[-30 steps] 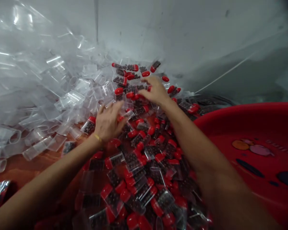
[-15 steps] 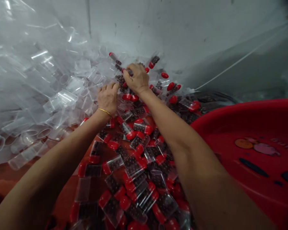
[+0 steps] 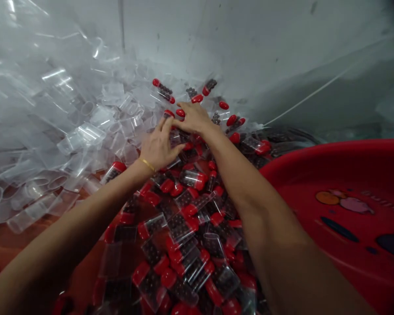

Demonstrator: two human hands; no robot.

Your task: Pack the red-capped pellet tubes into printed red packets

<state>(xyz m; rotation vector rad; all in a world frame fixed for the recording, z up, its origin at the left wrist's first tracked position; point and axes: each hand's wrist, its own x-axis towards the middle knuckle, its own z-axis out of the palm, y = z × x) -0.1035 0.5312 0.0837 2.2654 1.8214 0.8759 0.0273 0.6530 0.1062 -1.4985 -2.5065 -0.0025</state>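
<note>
A heap of small clear tubes with red caps (image 3: pixel 184 227), filled with dark beads, covers the middle of the view. My left hand (image 3: pixel 160 144), with a gold bangle at the wrist, lies palm down on the far part of the heap, fingers stretched forward and close together. My right hand (image 3: pixel 192 117) rests just beyond it, fingers curled down onto the capped tubes at the top of the heap. The two hands touch at the fingertips. Whether either hand grips a tube is hidden under the palms.
A big pile of empty clear tubes (image 3: pixel 68 135) fills the left side. A large red plastic basin (image 3: pixel 341 192) with a cartoon print stands at the right. A grey wall (image 3: pixel 249 43) and clear plastic sheeting close off the back. An orange-brown surface (image 3: pixel 6 236) shows at lower left.
Both hands reached up to the far top of the heap, closed there, then drew back slightly. The left hand's fingers have flattened out and several capped tubes have shifted down.
</note>
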